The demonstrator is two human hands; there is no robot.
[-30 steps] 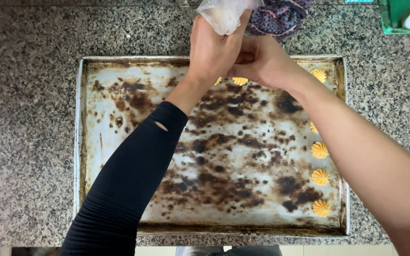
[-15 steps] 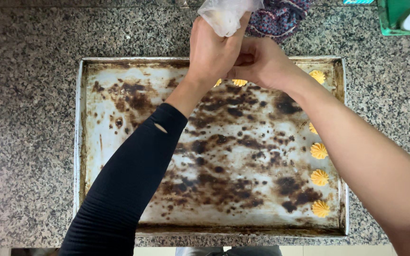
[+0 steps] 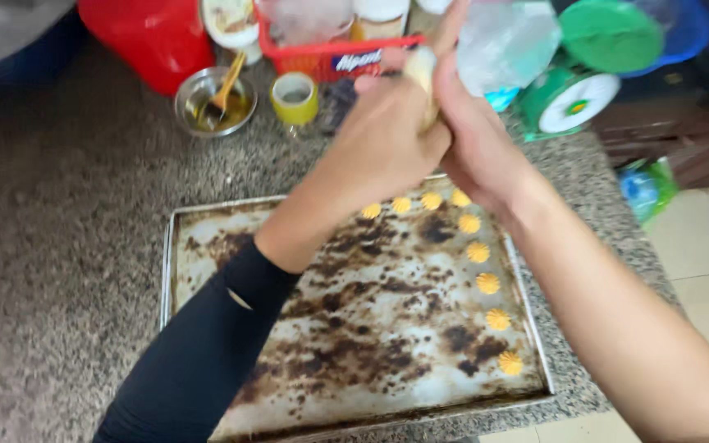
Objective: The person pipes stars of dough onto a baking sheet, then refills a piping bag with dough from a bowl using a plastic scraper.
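Note:
Both hands grip a clear plastic piping bag filled with pale yellow dough, raised above the far edge of a stained metal baking tray. My left hand, in a black sleeve, wraps the lower part of the bag. My right hand presses against it from the right side. Several small yellow piped cookies line the tray's right side and far edge.
At the back of the granite counter stand a red container, a small steel bowl with a spoon, a yellow cup, a red basket and a green kitchen scale. Tiled floor lies right.
The view has tilted up and shifted, bringing the back of the counter into sight. Both hands have lifted the piping bag off the tray. More cookies now show along the far edge.

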